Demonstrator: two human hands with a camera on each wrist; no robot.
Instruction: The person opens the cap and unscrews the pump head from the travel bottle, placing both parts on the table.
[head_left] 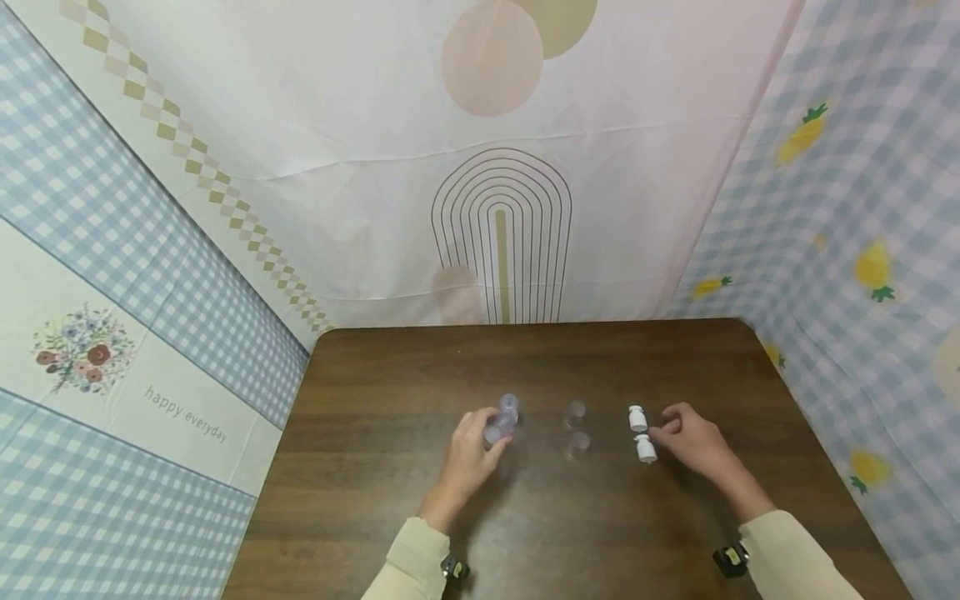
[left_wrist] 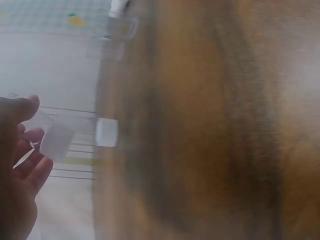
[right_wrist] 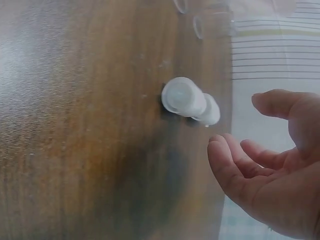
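Note:
My left hand (head_left: 467, 450) pinches a small clear container with a frosted cap (left_wrist: 57, 141) between thumb and fingers, off the table. Just beyond it stands a similar frosted-capped container (head_left: 509, 403), whose pale cap (left_wrist: 106, 132) shows in the left wrist view. To the right, my right hand (head_left: 696, 442) hovers beside two small white bottles, the farther one (head_left: 637, 418) and the nearer one (head_left: 646, 448). Its fingers are loosely bent with nothing between them, and the right wrist view shows a gap between the fingertips and the nearer bottle (right_wrist: 182, 97).
Two clear, see-through cups, one farther (head_left: 576, 410) and one nearer (head_left: 578, 445), stand between the hands. The brown wooden table (head_left: 390, 367) meets a patterned cloth (head_left: 360, 242) at its back edge. Checked cloths hang at both sides.

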